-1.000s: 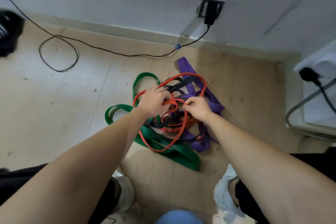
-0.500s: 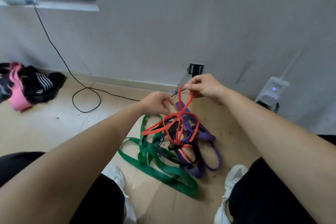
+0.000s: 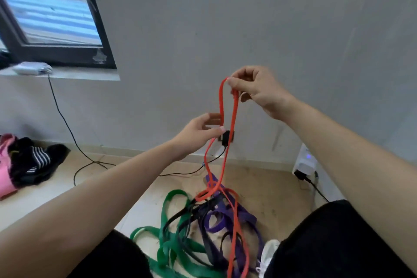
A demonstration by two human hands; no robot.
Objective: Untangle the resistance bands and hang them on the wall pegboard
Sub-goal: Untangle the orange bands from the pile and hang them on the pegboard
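While held aloft, pinched at top by right hand [image 3: 255,90]: red band [image 3: 220,99]. Lower, apart, left hand [image 3: 198,133] at one strand, grip unclear. Bottom tangled with other bands [image 3: 168,246] on floor [image 3: 67,187].

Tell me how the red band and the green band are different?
The thin red rubber band is raised, pinched by the right hand; the wide green rubber band lies on the floor. The red band is narrow, the green band broad. Both are loops in one tangled pile.
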